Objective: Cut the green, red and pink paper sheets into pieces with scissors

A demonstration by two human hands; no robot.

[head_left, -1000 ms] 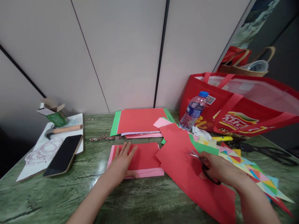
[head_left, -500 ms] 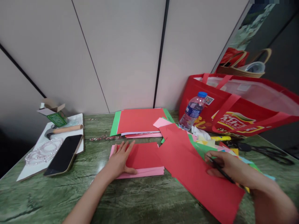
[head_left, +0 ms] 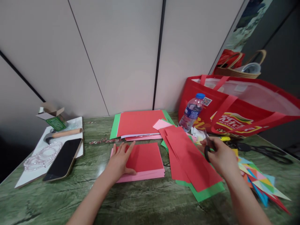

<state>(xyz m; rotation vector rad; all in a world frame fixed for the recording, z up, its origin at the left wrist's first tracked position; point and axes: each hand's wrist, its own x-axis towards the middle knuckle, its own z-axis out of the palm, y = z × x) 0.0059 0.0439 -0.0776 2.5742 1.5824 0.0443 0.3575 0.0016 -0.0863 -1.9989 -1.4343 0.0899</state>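
Observation:
My left hand (head_left: 121, 160) lies flat, fingers spread, on a small stack of red and pink paper (head_left: 145, 161) on the green marble table (head_left: 70, 193). My right hand (head_left: 220, 156) is closed on a pair of black-handled scissors (head_left: 207, 149), blades pointing away, held over the right edge of loose red sheets (head_left: 187, 156) that lie on a green sheet (head_left: 206, 192). Colourful paper triangles (head_left: 260, 179) are scattered to the right of that hand.
A larger stack of red and green paper (head_left: 138, 123) lies near the wall. A water bottle (head_left: 191, 112) and red tote bag (head_left: 239, 107) stand at back right, with bigger black scissors (head_left: 264, 150) beside. At left a board (head_left: 25, 175) holds a phone (head_left: 63, 159), beads, hammer and small box.
My right hand moved back and up with the scissors. The loose red sheets shifted left and now lie flatter, uncovering the green sheet and the paper triangles. My left hand stayed put.

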